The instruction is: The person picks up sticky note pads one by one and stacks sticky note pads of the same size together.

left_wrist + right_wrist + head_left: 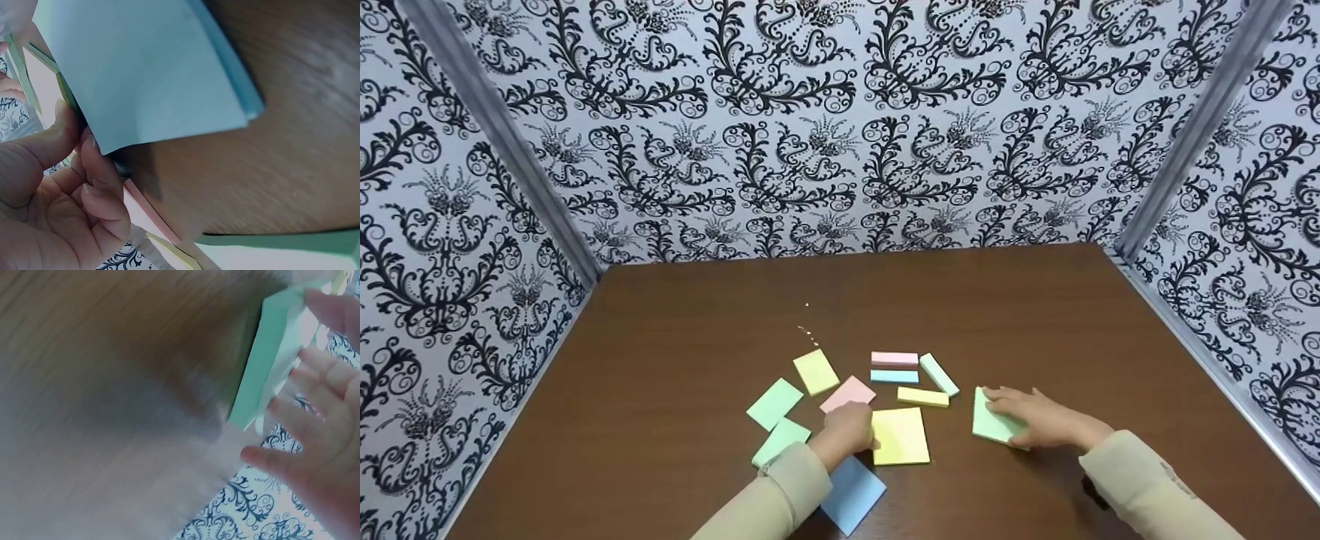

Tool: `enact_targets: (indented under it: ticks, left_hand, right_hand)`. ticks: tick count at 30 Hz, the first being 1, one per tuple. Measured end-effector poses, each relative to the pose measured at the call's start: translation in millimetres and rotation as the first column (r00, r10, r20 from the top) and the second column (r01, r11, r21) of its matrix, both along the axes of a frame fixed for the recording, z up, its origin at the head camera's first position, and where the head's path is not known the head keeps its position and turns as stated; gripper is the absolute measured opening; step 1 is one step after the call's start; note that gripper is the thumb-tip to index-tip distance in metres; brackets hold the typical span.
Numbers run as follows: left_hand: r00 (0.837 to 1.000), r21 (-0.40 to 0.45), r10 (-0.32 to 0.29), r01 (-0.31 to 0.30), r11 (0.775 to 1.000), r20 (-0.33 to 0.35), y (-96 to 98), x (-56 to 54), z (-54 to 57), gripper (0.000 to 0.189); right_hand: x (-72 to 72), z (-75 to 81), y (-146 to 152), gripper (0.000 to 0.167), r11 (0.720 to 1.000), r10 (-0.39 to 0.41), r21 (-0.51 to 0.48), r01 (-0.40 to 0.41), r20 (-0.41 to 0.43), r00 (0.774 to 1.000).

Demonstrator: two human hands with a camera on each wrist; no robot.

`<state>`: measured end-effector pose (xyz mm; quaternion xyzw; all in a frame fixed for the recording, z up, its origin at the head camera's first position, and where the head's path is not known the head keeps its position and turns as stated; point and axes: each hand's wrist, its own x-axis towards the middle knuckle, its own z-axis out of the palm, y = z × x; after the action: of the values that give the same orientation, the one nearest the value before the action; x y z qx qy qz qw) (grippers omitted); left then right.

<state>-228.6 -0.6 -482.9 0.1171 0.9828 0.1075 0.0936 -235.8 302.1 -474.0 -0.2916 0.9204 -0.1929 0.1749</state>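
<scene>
My left hand (849,426) has its fingers curled at the left edge of a large yellow sticky-note pad (901,437). Its thumb pinches at that pad's side in the left wrist view. A blue sticky-note pad (853,496) lies close below the hand and fills much of the left wrist view. Just beyond the knuckles is a pink pad (849,393), partly covered. On the right, my right hand (1046,420) rests over a green sticky-note pad (990,418). Its fingers look fairly straight and spread across the pad in the right wrist view.
Left of centre lie two green pads (775,403) and a smaller yellow pad (816,372). Narrow pads in pink (894,358), blue (894,376), pale green (939,374) and yellow (922,397) lie farther back. Patterned walls (840,187) enclose the brown table (697,315).
</scene>
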Motion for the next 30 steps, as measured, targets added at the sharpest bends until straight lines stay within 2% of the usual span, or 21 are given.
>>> enact_targets:
  ticks: [2, 7, 13, 18, 21, 25, 30]
  left_hand:
    - [1.000, -0.014, 0.007, -0.007, 1.000, -0.002, 0.3, -1.0, -0.2, 0.027]
    - [1.000, -0.035, 0.020, -0.020, 0.999, 0.004, 0.7, -3.1, -0.8, 0.026]
    - [1.000, -0.023, 0.024, -0.024, 0.999, 0.005, 0.4, -2.7, -1.0, 0.026]
    - [1.000, 0.004, 0.014, -0.014, 1.000, 0.003, 0.1, -1.9, -2.6, 0.027]
    - [1.000, 0.023, 0.001, -0.001, 1.000, 0.001, 0.0, -1.2, -2.4, 0.028]
    - [1.000, 0.026, -0.005, 0.005, 1.000, -0.004, -0.3, -0.4, -1.5, 0.030]
    - [1.000, 0.021, -0.001, 0.001, 1.000, 0.003, -0.8, -1.3, -1.4, 0.029]
  right_hand:
    - [-0.5, -1.4, 3.2, 0.058, 0.999, 0.035, -0.015, -0.035, 0.029, 0.999]
    - [-3.2, -4.7, 5.3, 0.060, 0.994, 0.113, -0.012, -0.113, 0.021, 0.993]
    - [-2.9, -4.8, 3.2, 0.061, 0.993, 0.119, 0.017, -0.119, -0.018, 0.993]
    - [-3.5, -3.5, 2.9, 0.060, 0.997, 0.075, -0.020, -0.075, -0.002, 0.997]
    - [-4.9, 0.3, 4.4, 0.063, 0.999, 0.001, -0.036, -0.001, 0.019, 1.000]
    - [-5.4, 4.5, 6.1, 0.070, 0.997, -0.083, 0.010, 0.082, 0.064, 0.995]
    - [-3.0, 4.6, 6.6, 0.072, 0.996, -0.079, 0.050, 0.076, 0.074, 0.994]
